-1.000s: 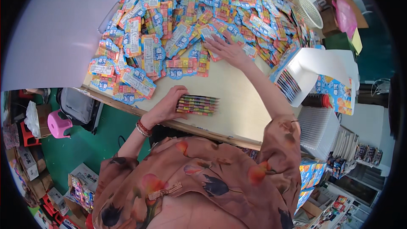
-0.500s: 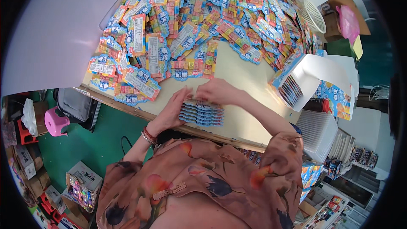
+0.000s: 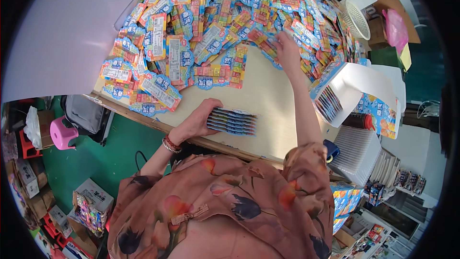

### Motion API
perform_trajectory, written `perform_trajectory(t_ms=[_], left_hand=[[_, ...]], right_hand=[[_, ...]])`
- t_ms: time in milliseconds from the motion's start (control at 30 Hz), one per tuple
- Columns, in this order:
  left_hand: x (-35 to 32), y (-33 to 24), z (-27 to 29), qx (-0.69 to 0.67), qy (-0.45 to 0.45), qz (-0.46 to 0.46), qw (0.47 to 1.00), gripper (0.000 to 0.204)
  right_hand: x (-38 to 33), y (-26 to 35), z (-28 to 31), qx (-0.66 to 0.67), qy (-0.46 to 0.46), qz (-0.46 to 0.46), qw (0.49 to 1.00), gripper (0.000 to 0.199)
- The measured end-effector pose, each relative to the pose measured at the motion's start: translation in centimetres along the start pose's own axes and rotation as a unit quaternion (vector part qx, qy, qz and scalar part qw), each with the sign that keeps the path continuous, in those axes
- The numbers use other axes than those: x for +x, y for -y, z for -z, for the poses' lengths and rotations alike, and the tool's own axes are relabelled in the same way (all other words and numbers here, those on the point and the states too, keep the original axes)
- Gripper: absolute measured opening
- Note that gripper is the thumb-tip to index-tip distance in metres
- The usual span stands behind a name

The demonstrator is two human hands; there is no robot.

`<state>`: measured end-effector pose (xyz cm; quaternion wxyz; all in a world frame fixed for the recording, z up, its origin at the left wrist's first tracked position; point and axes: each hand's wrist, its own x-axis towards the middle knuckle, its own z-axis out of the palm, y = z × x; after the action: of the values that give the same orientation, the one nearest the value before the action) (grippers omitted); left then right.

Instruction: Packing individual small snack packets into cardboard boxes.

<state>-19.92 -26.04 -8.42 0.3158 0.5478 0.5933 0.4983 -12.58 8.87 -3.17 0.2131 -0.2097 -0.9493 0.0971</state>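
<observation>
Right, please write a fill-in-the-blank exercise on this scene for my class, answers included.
1. The left hand, holding a packet stack, has bracelets at its ____.
2. The right hand is farther from the person's body than the ____ hand.
3. The plastic stool is coloured ____.

Answers: wrist; left; pink.

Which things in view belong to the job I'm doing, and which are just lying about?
Part of the job:
packet stack, held by the left hand
packet pile, with the right hand at its near edge
table, under the pile
open box, probably: similar packets inside

Seemingly just lying about:
pink stool
black bag
white basket
pink bag
</observation>
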Motion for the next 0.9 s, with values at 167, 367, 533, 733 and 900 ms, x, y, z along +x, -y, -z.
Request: perform_trajectory(t_ms=[167, 367, 533, 733, 900], left_hand=[[0.2, -0.1, -0.5, 0.028, -0.051, -0.022, 0.998, 0.091], [0.1, 0.3, -1.2, -0.054, -0.063, 0.014, 0.996, 0.084], [0.4, -0.2, -0.4, 0.030, -0.033, 0.007, 0.999, 0.084], [0.6, 0.2, -0.5, 0.036, -0.016, 0.006, 0.999, 0.086], [0.7, 0.2, -0.8, 0.018, -0.050, -0.013, 0.999, 0.078]], right_hand=[[-6.5, 5.8, 2.7, 0.254, 0.203, -0.010, 0.946, 0.007], [-8.8, 8.1, 2.0, 0.488, 0.305, -0.157, 0.803, 0.013], [-4.7, 0.1, 1.1, -0.017, 0.002, -0.079, 0.997, 0.043], [-1.8, -5.9, -2.3, 0.012, 0.079, -0.084, 0.993, 0.083], [-0.3, -6.2, -1.9, -0.093, 0.128, -0.103, 0.982, 0.075]])
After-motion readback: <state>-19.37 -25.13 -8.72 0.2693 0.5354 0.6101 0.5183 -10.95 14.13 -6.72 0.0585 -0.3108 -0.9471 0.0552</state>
